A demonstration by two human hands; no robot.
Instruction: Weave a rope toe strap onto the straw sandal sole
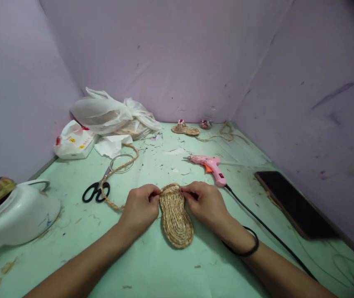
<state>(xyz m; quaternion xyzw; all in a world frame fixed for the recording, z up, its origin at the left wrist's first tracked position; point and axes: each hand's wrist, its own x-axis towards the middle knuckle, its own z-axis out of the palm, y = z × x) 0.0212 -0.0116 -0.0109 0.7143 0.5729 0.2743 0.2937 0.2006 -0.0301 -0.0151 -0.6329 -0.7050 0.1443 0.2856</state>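
Note:
A woven straw sole [177,219], shaped like a small sandal, lies on the green table between my hands. My left hand [141,206] pinches its upper left edge. On the upper right edge, the fingers of my right hand [206,203] are closed in a pinch. A braided straw cord [107,199] runs from beside my left hand, over the black-handled scissors [96,192] and up to the back. Beyond my right hand lies a pink glue gun [209,165], its nozzle pointing left.
A white pot [24,215] stands at left. Further back are a tissue box [79,145], a white plastic bag [111,111], a finished-looking straw sandal [186,130] and a small decorated bundle [205,124]. A phone [293,203] lies right, near the glue gun's black cable [266,227].

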